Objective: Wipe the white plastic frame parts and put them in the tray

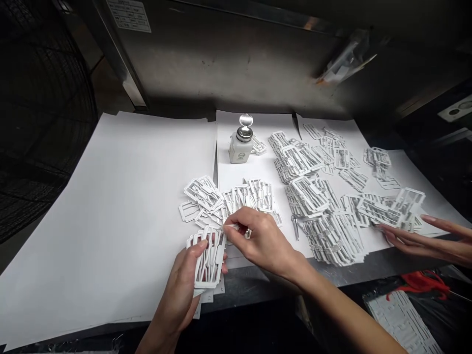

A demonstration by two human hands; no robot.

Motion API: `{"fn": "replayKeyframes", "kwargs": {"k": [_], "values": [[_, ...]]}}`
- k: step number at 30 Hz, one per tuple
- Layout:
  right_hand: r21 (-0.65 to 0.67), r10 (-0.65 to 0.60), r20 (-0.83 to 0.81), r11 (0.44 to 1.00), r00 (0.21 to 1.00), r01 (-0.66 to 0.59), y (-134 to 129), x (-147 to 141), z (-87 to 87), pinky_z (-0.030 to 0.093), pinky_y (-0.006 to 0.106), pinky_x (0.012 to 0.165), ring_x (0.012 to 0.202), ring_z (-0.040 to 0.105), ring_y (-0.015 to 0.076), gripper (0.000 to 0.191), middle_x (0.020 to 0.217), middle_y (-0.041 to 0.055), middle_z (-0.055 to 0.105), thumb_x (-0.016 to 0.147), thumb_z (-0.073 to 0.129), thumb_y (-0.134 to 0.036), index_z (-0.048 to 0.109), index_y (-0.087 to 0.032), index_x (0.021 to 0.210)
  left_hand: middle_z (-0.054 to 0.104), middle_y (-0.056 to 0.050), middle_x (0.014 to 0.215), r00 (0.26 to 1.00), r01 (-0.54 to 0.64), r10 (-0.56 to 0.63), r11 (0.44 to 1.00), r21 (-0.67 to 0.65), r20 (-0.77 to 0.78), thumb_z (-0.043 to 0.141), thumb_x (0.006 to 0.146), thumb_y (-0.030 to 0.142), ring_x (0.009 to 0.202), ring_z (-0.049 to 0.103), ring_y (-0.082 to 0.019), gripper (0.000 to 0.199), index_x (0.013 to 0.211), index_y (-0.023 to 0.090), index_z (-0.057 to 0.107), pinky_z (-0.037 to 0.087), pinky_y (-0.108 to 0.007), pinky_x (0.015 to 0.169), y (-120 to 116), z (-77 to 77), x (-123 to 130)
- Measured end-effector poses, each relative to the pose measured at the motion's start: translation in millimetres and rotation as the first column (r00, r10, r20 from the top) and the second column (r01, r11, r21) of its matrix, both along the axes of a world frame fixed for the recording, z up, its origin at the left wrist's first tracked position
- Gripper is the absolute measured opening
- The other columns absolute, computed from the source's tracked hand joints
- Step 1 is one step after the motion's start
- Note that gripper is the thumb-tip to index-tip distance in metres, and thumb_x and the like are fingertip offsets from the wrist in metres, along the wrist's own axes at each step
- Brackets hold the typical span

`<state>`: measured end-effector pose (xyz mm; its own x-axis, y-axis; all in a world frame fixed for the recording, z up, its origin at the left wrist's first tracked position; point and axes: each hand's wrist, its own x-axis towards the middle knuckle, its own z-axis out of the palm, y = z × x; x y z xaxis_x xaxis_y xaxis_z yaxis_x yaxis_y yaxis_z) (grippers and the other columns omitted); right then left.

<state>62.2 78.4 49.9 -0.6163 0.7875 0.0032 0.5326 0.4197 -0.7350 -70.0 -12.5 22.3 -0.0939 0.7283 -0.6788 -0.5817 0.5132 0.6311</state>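
Note:
My left hand point(184, 275) is closed round a small stack of white rectangular cut-out frames point(210, 260), held tilted up at the table's front edge, thumb across the face. Thin wavy strips run inside the top frame. My right hand point(258, 236) is in a pinch at the stack's upper right corner; what its fingertips grip is too small and partly hidden. Just behind both hands lies a loose heap of similar frames point(202, 191), with another pile point(261, 194) beside it.
A pump-top bottle point(241, 147) stands at the back, its lid raised. Tall piles of frames point(306, 196) cover the right side, near a small metal tool point(295, 227). Another person's hands point(427, 241) reach in at far right. Red-handled scissors point(420, 284) lie below. White paper point(110, 211) covers the table.

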Motion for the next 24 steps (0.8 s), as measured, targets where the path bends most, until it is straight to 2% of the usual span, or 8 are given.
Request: {"fn": "replayKeyframes", "kwargs": {"k": [4,7,12,15,19,24], "values": [[0.039,0.033,-0.050,0.999,0.998,-0.031,-4,-1,0.8,0.044,0.023,0.066,0.072,0.056,0.0123,0.014,0.084,0.0038,0.062,0.086,0.050,-0.014,0.063,-0.014,0.085,0.066,-0.004,0.070,0.999,-0.005,0.005,1.000,-0.003,-0.047,0.056,0.079,0.041,0.063,0.061,-0.017,0.030,0.084,0.012,0.065,0.048,-0.029,0.064,1,0.7,2],[0.019,0.008,-0.021,1.000,1.000,-0.007,-6,0,0.3,0.043,0.022,0.064,0.070,0.055,0.0122,0.014,0.081,0.0033,0.061,0.086,0.049,-0.014,0.063,-0.014,0.083,0.066,-0.005,0.071,0.998,-0.035,0.036,0.999,0.012,-0.047,0.055,0.079,0.041,0.063,0.061,-0.017,0.032,0.088,0.012,0.064,0.049,-0.029,0.065,1,1.2,3],[0.031,-0.006,-0.028,1.000,1.000,0.006,-8,-1,2.7,0.043,0.023,0.065,0.071,0.055,0.0124,0.014,0.082,0.0036,0.061,0.086,0.050,-0.016,0.063,-0.014,0.083,0.066,-0.005,0.070,0.999,0.031,-0.030,1.000,0.007,-0.043,0.055,0.079,0.040,0.064,0.061,-0.018,0.031,0.084,0.011,0.066,0.048,-0.027,0.059,0,2.7,5],[0.024,0.001,-0.016,1.000,1.000,-0.001,-7,-2,2.9,0.042,0.022,0.063,0.069,0.055,0.0118,0.014,0.083,0.0033,0.062,0.085,0.050,-0.016,0.064,-0.014,0.084,0.066,-0.006,0.073,0.998,-0.012,0.013,1.000,0.022,-0.053,0.056,0.078,0.039,0.065,0.061,-0.018,0.033,0.090,0.010,0.066,0.049,-0.027,0.061,-1,3.4,4],[-0.039,-0.054,0.044,0.998,0.998,0.056,-6,6,1.5,0.040,0.023,0.058,0.064,0.054,0.0115,0.014,0.080,0.0020,0.063,0.084,0.051,-0.017,0.065,-0.016,0.082,0.066,-0.007,0.072,1.000,-0.023,0.023,0.999,-0.038,0.004,0.054,0.078,0.041,0.061,0.060,-0.018,0.039,0.101,0.010,0.063,0.049,-0.030,0.062,-1,3.6,2],[-0.088,-0.131,0.005,0.987,0.991,0.131,-2,17,2.2,0.040,0.024,0.060,0.065,0.054,0.0121,0.012,0.073,-0.0003,0.062,0.082,0.054,-0.017,0.065,-0.017,0.079,0.064,-0.007,0.070,0.999,-0.012,0.015,0.998,-0.065,0.045,0.051,0.079,0.041,0.057,0.058,-0.017,0.039,0.101,0.010,0.060,0.048,-0.029,0.058,0,6.3,1]]}}
